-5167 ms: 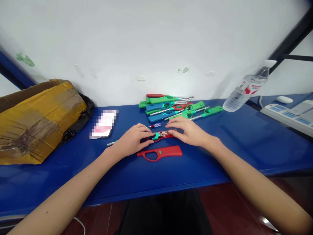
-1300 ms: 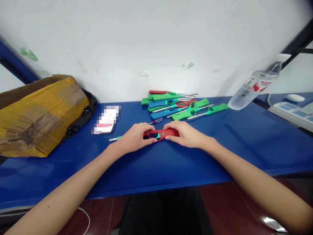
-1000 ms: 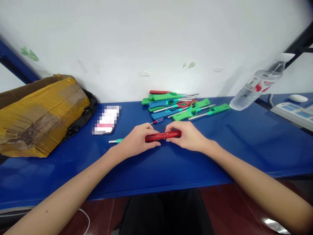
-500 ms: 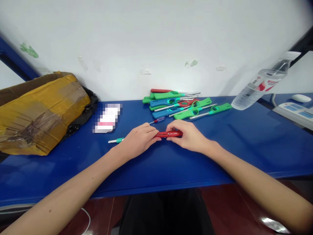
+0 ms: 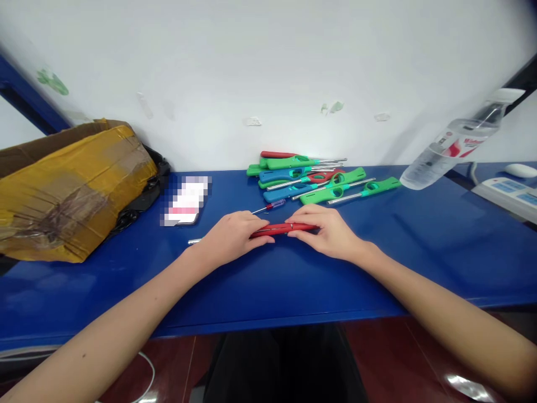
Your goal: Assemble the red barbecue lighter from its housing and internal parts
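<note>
A red long-nosed gas lighter [image 5: 274,229] lies crosswise between my hands, low over the blue table. My left hand [image 5: 232,238] is closed round its left part, and the metal nozzle tip sticks out past the wrist. The fingers of my right hand [image 5: 323,229] pinch the red handle near its right end. A seam line runs along the handle. Just behind my hands lies a screwdriver [image 5: 276,205] with a red and purple handle. Beyond it is a pile of green, blue and red lighters [image 5: 302,176].
On the left a cardboard box [image 5: 84,190] wrapped in yellow tape rests beside black plastic. A blurred-out phone [image 5: 188,201] lies near it. To the right stand a water bottle [image 5: 451,143] and a white power strip [image 5: 509,193]. A white wall closes off the blue table's back [image 5: 268,291].
My left hand has slid a little to the left along the lighter, uncovering more of the red handle and covering the green collar. My right hand keeps its grip.
</note>
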Tool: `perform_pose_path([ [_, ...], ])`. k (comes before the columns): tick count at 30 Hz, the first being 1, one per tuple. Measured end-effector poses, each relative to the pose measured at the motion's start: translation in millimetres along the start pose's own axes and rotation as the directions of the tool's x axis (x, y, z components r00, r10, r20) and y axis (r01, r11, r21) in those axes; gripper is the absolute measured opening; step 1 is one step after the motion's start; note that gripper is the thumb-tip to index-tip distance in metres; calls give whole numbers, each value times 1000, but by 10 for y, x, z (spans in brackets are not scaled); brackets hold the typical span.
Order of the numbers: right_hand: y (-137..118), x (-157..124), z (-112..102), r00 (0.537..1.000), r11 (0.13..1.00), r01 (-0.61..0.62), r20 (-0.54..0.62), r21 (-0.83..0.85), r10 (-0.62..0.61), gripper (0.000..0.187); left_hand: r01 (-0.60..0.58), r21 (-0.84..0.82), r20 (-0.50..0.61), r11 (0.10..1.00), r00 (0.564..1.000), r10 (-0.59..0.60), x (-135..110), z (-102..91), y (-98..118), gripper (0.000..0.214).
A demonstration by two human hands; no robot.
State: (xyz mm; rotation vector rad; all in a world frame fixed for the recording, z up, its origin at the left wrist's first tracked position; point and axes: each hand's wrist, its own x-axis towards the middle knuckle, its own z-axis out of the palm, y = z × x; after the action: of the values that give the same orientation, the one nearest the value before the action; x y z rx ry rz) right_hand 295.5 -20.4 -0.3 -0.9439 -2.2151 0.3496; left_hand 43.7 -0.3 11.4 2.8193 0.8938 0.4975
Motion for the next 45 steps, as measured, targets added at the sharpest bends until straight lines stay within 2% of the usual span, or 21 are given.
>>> perform_pose_path([
  [4, 23, -14, -2, 1000, 1000, 13, -21, -22, -14, 17, -10, 37, 42, 999, 999, 9, -30, -44, -71, 30],
  [12, 30, -18, 11, 1000, 997, 16, 2, -76, -16, 19, -49, 131, -1, 990, 999, 49, -39, 12, -75, 34],
  [15, 27, -15, 30, 998, 990, 63, 3, -126, -63, 22, -75, 154, -13, 985, 997, 78, -33, 27, -55, 37],
  [22, 66, -22, 48, 984, 967, 158, -55, -199, -172, 19, -27, 63, -77, 998, 997, 32, -35, 31, -113, 35],
  [26, 73, -25, 44, 977, 958, 189, -62, -217, -206, 17, -88, 38, -80, 995, 993, 91, -56, 14, -180, 34],
  [30, 75, -36, 47, 979, 960, 180, -57, -216, -197, 18, -148, 125, -73, 981, 985, 158, -58, 23, -183, 33],
  [35, 73, -37, 55, 987, 970, 146, -39, -193, -157, 19, -160, 213, -50, 964, 983, 175, -45, 38, -150, 37],
  [45, 15, -16, 9, 998, 984, 57, 20, -168, -55, 22, -133, 156, -52, 979, 988, 143, -53, 53, -143, 38],
])
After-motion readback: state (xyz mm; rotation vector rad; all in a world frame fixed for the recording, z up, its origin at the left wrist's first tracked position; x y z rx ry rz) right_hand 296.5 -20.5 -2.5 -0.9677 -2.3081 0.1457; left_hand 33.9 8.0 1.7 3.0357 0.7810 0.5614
